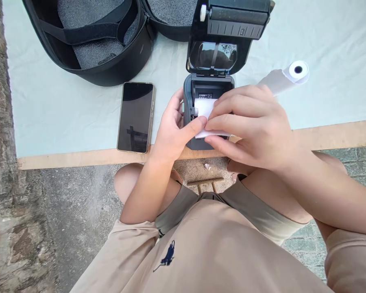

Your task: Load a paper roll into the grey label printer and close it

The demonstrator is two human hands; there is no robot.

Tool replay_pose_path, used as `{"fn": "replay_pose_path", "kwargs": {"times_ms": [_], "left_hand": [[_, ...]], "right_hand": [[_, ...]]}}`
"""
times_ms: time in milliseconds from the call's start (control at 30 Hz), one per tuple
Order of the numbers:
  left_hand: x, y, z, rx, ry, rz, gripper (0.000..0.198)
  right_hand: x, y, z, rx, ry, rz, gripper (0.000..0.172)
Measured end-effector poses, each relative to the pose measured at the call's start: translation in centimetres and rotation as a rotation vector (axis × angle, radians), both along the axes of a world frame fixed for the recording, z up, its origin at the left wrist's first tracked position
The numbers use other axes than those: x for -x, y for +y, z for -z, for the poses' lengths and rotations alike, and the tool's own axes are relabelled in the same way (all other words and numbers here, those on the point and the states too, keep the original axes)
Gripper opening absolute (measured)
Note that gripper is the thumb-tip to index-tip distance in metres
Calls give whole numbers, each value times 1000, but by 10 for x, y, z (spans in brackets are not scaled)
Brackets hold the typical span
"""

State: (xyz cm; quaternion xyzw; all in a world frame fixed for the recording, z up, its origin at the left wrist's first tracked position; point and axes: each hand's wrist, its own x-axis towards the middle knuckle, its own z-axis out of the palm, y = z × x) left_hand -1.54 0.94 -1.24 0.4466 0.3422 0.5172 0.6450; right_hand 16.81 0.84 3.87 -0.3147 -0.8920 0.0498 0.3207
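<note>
A small dark grey printer [202, 144] sits at the near edge of the table with its hinged lid [238, 28] standing open, away from me. Inside its bay lies a white paper roll [203, 106]. My left hand [174, 132] is wrapped round the printer's left side, its thumb resting on the paper. From the right, my right hand [259, 126] reaches over the bay and pinches the loose end of the paper near the front edge. Its fingers hide the right part of the roll and bay.
A smartphone [136, 118] lies left of the printer. Behind it stands an unzipped black case [116, 67] with grey foam and a strap. Another white paper roll [293, 76], partly unwound, lies to the right. Pale cloth [332, 49] covers the wooden-edged table.
</note>
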Motion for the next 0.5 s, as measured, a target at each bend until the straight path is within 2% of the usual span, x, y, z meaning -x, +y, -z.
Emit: {"fn": "replay_pose_path", "kwargs": {"times_ms": [67, 133, 233, 367, 500], "left_hand": [[1, 0, 0, 6, 62, 2, 52], [1, 0, -1, 27, 93, 4, 56], [0, 1, -1, 30, 80, 8, 61], [-1, 1, 1, 24, 48, 15, 58], [-1, 1, 2, 6, 83, 2, 61]], "right_hand": [[-5, 1, 3, 6, 82, -5, 9], [-8, 2, 5, 53, 131, 59, 5], [-12, 2, 10, 170, 183, 144, 10], [-14, 0, 15, 237, 177, 110, 13], [-18, 4, 15, 222, 208, 97, 18]]}}
